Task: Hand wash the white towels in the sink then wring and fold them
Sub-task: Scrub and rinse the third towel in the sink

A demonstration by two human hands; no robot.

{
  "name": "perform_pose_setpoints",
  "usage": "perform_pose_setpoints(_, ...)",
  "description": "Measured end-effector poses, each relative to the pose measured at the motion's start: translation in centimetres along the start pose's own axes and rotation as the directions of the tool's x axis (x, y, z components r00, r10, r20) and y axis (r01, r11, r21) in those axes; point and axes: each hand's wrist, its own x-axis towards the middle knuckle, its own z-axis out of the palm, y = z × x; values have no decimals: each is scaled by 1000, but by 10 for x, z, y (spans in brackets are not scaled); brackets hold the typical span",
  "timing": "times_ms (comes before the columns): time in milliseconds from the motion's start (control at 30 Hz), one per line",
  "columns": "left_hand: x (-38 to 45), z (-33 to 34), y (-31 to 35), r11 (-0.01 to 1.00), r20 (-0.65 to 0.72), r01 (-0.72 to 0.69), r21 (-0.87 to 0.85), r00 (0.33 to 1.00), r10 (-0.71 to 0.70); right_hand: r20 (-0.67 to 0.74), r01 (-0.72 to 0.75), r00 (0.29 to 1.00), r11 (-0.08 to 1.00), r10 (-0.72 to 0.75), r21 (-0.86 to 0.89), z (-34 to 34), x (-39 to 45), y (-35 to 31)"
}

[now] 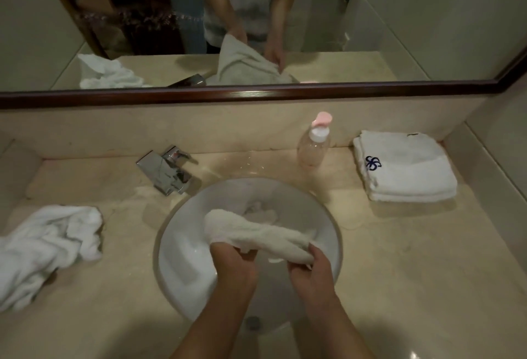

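white towel (256,233), pink-capped bottle (315,144)

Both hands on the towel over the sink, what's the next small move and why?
Probably twist the hands in opposite directions to wring it. The left hand and right hand each grip one end of the rolled towel above the sink, so any water would drop into the basin. A folded stack already sits on the right of the counter, and a crumpled towel lies on the left.

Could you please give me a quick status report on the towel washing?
Left hand and right hand both grip the rolled wet white towel over the round white sink. Crumpled white towel waiting on the left. Nothing in the way.
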Motion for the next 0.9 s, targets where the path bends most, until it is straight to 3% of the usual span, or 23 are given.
perform_pose_setpoints(33, 6, -11, 0, 999, -8, -27, 21, 1000, 27, -16, 91, 996, 993, -93, -72, 0, 2, 1)
perform_pose_setpoints(67, 8, -23, 2, 997, -30, -56, 50, 998, 58, -56, 121, 991, 992, -123, -38, 3, -1, 0)
perform_pose_setpoints(167, 19, -49, 6, 987, -6, -144, 76, 989, 145, -123, 87, 989, 993, -77, 79, 16, -7, 3)
perform_pose_setpoints(267, 31, -64, 8, 999, 82, 37, 7, 996, -37, -79, 194, 977, 978, -200, -79, 27, -24, 7)
perform_pose_setpoints(367, 36, -73, 3, 954, 226, 297, 43, 927, -299, 71, 273, 962, 911, -264, -309, 44, -53, 28)
perform_pose_setpoints(467, 31, -81, -6, 892, 114, 448, 64, 884, -453, 55, 157, 988, 944, -147, -289, 52, -63, 58)
perform_pose_setpoints(533, 33, -85, -5, 915, 72, 383, 126, 917, -393, -25, 52, 998, 936, -65, -349, 49, -60, 63)
perform_pose_setpoints(633, 34, -84, 4, 897, 62, 268, 352, 949, -308, -91, -16, 995, 804, -48, -595, 43, -40, 52)
perform_pose_setpoints(733, 34, -82, 2, 805, -28, 253, 536, 959, -282, -91, -112, 993, 808, 73, -579, 51, -19, 49)
perform_pose_setpoints(800, 38, -82, -2, 734, -46, 192, 651, 976, -214, -93, -61, 996, 787, 4, -614, 60, -11, 56)
perform_pose_setpoints(900, 36, -79, 0, 686, -9, 136, 714, 983, -185, -8, 148, 973, 642, -233, -753, 72, -19, 76)
